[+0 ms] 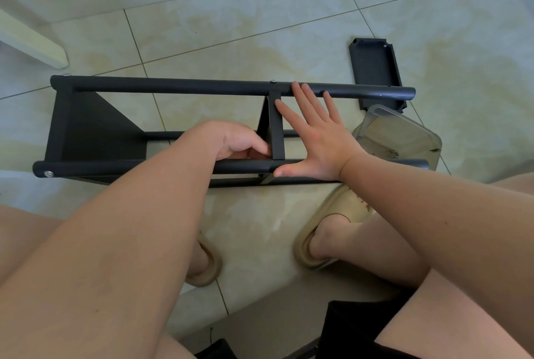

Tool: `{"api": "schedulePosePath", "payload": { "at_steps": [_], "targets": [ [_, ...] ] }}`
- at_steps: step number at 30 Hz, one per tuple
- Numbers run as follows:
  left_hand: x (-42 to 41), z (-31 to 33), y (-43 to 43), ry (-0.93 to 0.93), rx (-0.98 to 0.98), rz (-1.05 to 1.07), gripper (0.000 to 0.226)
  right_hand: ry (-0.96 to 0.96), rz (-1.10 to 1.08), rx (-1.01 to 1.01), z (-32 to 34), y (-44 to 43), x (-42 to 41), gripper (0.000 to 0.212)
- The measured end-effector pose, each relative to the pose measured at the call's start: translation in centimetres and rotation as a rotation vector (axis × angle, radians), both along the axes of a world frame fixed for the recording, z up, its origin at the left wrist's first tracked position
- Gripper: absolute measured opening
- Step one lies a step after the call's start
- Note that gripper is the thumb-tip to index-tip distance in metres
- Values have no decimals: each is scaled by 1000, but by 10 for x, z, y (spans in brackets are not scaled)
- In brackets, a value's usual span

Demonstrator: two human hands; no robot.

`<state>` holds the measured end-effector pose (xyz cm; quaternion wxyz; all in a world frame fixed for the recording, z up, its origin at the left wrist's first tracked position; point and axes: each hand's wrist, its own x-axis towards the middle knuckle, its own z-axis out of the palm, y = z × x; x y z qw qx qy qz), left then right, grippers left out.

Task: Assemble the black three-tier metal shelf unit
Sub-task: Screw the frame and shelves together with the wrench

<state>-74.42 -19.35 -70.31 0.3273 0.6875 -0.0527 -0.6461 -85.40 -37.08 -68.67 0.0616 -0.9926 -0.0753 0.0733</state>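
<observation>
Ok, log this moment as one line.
left hand: curled at middle shelf | right hand: flat across posts | loose shelf: on floor

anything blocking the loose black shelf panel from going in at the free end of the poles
Yes: a clear plastic box lies between the free right ends of the black metal poles, likely where the loose black metal shelf panel must seat.

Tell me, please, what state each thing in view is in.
Shelf frame: on its side on the floor, partly assembled.
End tier: fitted between the poles.
Middle tier: set between the poles.
Loose tier: flat on the floor, unattached.
Clear container: on the floor by the frame's right end.
Left hand: fingers curled at the middle tier; grip hidden.
Right hand: open, spread across both poles.
</observation>
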Motion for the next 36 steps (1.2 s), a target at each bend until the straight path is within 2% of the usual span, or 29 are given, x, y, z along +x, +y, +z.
{"api": "schedulePosePath", "payload": {
  "at_steps": [3,8,11,19,23,28,31,36],
  "targets": [
    [0,2,0,34,-7,44,19,-5,-1,2,0,0,0,125],
    [-2,4,-3,-8,27,-80,16,0,-2,-4,0,0,-1,125],
    [-1,3,-1,3,32,-44,33,-3,1,-1,-1,0,0,125],
    [-1,5,-1,35,-3,31,16,-2,-1,1,1,0,-1,125],
    [0,2,-1,-19,24,-70,33,1,-4,0,0,0,0,125],
    [1,-1,0,1,8,25,31,5,-3,6,1,0,0,125],
    [1,-2,-2,0,2,1,22,8,-7,3,0,0,-1,126],
    [2,-4,0,-10,19,-78,38,5,-4,5,0,0,0,125]
  ]
}}
